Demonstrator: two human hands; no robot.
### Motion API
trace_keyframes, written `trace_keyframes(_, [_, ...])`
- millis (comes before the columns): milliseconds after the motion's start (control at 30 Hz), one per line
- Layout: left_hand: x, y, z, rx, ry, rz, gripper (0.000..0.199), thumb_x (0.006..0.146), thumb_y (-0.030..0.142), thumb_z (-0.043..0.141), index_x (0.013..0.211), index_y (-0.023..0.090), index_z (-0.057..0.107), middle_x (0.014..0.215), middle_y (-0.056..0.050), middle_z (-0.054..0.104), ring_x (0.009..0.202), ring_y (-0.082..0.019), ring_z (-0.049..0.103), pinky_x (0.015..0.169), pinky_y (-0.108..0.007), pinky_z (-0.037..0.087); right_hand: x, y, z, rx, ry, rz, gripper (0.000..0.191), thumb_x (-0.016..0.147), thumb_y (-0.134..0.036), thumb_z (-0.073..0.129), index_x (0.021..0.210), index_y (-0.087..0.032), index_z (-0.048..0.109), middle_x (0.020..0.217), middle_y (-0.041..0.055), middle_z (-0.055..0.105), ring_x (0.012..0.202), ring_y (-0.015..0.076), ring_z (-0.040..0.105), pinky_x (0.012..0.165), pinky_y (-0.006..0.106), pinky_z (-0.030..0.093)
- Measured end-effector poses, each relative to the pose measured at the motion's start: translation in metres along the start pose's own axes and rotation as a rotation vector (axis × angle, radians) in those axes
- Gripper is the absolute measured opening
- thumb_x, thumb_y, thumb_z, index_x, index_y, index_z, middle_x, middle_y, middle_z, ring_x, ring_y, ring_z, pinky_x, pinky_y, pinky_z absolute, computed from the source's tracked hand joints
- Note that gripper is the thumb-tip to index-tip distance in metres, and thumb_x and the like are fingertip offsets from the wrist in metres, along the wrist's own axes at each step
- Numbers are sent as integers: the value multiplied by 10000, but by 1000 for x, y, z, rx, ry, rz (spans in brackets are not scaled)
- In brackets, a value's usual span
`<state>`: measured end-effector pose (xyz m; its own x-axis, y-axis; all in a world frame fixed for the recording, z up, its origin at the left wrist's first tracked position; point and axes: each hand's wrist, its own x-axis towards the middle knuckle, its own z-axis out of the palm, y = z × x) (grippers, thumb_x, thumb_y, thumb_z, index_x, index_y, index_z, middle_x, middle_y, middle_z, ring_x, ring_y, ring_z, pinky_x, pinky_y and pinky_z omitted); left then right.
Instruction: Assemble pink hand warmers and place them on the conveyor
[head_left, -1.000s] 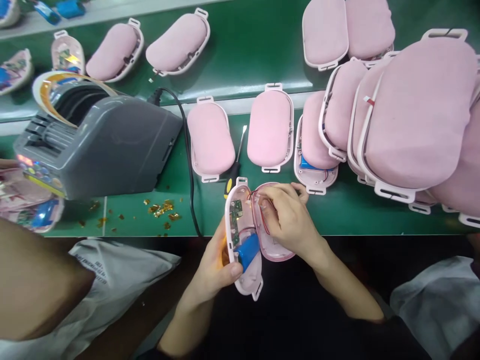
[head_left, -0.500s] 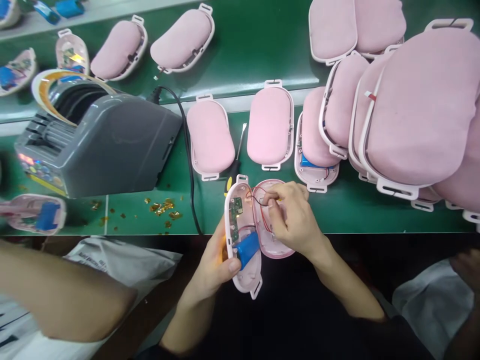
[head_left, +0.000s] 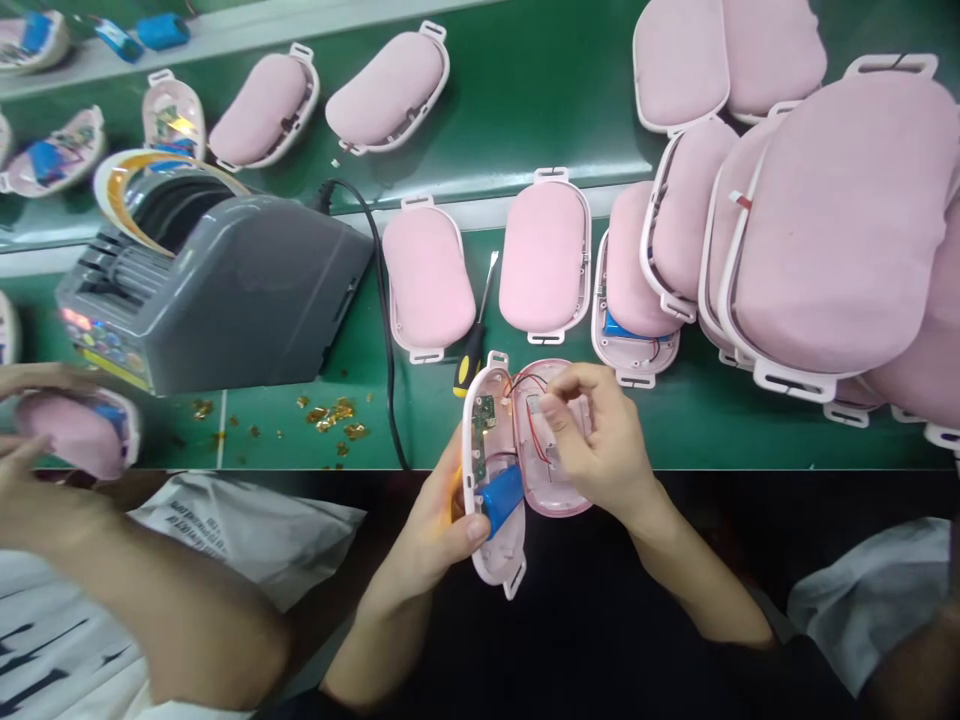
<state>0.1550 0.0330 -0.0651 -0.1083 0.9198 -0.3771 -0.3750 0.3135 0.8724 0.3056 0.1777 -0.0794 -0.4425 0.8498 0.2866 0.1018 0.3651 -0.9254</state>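
Note:
My left hand [head_left: 439, 525] grips an opened shell half [head_left: 504, 560] with white edging, thumb over its rim. Inside that half sit a green circuit board [head_left: 484, 430] and a blue battery [head_left: 501, 497]. Joined to it by thin red and black wires [head_left: 534, 425], the pink cover half [head_left: 555, 500] lies open on the right, its inside facing up. Over this cover, my right hand [head_left: 604, 440] is closed with thumb and forefinger pinched at the wires; the fingertips partly hide what they hold.
A screwdriver [head_left: 472, 340] lies behind the shell, between two closed pink cases [head_left: 429, 275]. More pink cases [head_left: 832, 220] are stacked at right. A grey tape dispenser [head_left: 225, 290] with a black cable stands left, near gold scraps [head_left: 330, 415]. A co-worker's hands [head_left: 37, 470] hold another case.
My right fingers have shifted slightly at the wires, and more of the cover's inside shows. At left, the co-worker's hands have come into view on a case. The view has moved a little.

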Motion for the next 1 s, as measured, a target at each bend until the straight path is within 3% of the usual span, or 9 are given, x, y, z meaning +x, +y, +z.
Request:
trace_keyframes(100, [0, 0, -1, -14, 0, 8, 1021, 808, 617, 822, 1654, 262, 374, 1652, -124, 488, 1527, -458, 436, 1268, -543, 404, 7, 2, -1, -287, -70, -80, 216, 1002, -238, 661, 1213, -189, 665, 1237, 137, 687, 1161, 295, 632, 1030, 490, 549])
trace_keyframes(167, [0, 0, 0, -23, 3, 16, 1005, 811, 610, 823, 1649, 267, 386, 1631, -124, 514, 1505, -451, 470, 1250, -540, 427, 10, 5, 0, -371, -83, -87, 171, 1013, -198, 622, 1156, -194, 715, 1217, 135, 706, 1132, 303, 633, 1021, 504, 548])
trace_keyframes(267, [1, 0, 1, -38, -5, 18, 980, 810, 600, 825, 1640, 298, 400, 1588, -108, 564, 1452, -438, 534, 1217, -543, 464, 8, 5, 2, -223, -24, -12, 183, 1061, -182, 523, 1069, -228, 700, 1124, 89, 754, 1065, 255, 690, 970, 448, 574])
trace_keyframes(400, [1, -1, 2, -42, 3, 11, 978, 798, 593, 846, 1628, 298, 421, 1572, -107, 579, 1433, -426, 553, 1196, -516, 483, -1, 0, 0, 152, 54, 95, 132, 1091, -258, 530, 1210, -253, 588, 1082, 46, 764, 987, 187, 749, 865, 344, 617])
trace_keyframes(533, [0, -3, 0, -17, 7, 34, 986, 808, 588, 846, 1634, 263, 415, 1597, -127, 546, 1440, -418, 542, 1186, -486, 483, 0, -2, -3, -18, -122, -181, 152, 1060, -221, 598, 1175, -249, 693, 1030, 40, 780, 945, 194, 743, 884, 368, 612])
trace_keyframes(633, [-1, -5, -1, -23, 6, 43, 985, 808, 588, 850, 1629, 249, 422, 1600, -135, 539, 1444, -418, 537, 1223, -508, 448, 2, 0, -1, -160, -165, -347, 207, 1043, -151, 604, 1139, -244, 762, 995, 43, 793, 931, 205, 727, 852, 386, 594])
trace_keyframes(867, [-1, -3, -1, 7, 1, 29, 969, 819, 600, 835, 1631, 272, 419, 1635, -118, 500, 1523, -414, 455, 1295, -527, 360, 2, 0, 4, -213, -197, -367, 167, 1041, -177, 629, 1051, -245, 781, 970, 34, 795, 879, 203, 695, 784, 389, 573])
trace_keyframes(1000, [-1, -2, -1, 21, -1, 49, 950, 825, 602, 830, 1627, 285, 434, 1598, -106, 548, 1404, -371, 580, 1200, -444, 471, 5, -2, 2, -170, -198, -377, 149, 1050, -178, 620, 1018, -226, 758, 979, 39, 788, 908, 196, 692, 838, 379, 594])
